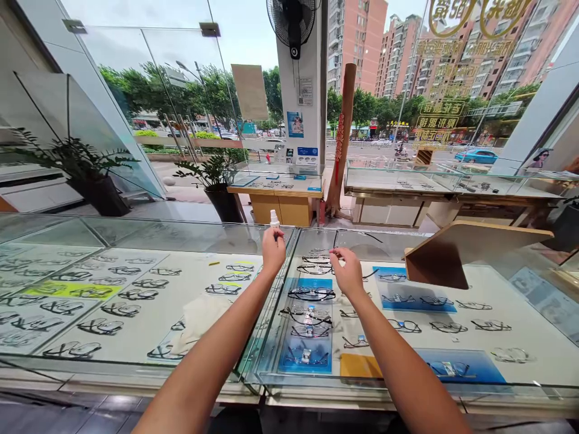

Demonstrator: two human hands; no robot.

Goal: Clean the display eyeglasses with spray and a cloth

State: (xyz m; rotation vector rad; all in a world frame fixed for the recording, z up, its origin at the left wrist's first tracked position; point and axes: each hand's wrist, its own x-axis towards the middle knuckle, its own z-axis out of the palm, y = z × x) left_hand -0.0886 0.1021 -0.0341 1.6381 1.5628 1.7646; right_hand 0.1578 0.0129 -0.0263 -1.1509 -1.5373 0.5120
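Observation:
Over the far edge of the glass display case, my left hand (274,248) is closed with its fingers around a small white spray bottle (274,219). The bottle's cap points up; its lower part is hidden by my fingers. To the right, my right hand (347,270) pinches a pair of eyeglasses (371,235) with thin dark temples. Their temples stretch away from me, and the lenses are hard to make out against the glass. A pale crumpled cloth (201,322) lies on the case beside my left forearm.
Rows of eyeglass frames (100,326) fill the case under the glass top (235,238). A brown wooden stand (474,247) sits on the right side. An orange-brown piece (359,365) lies near the front. Beyond are potted plants (221,181), a tree trunk (342,138) and further display cases (393,181).

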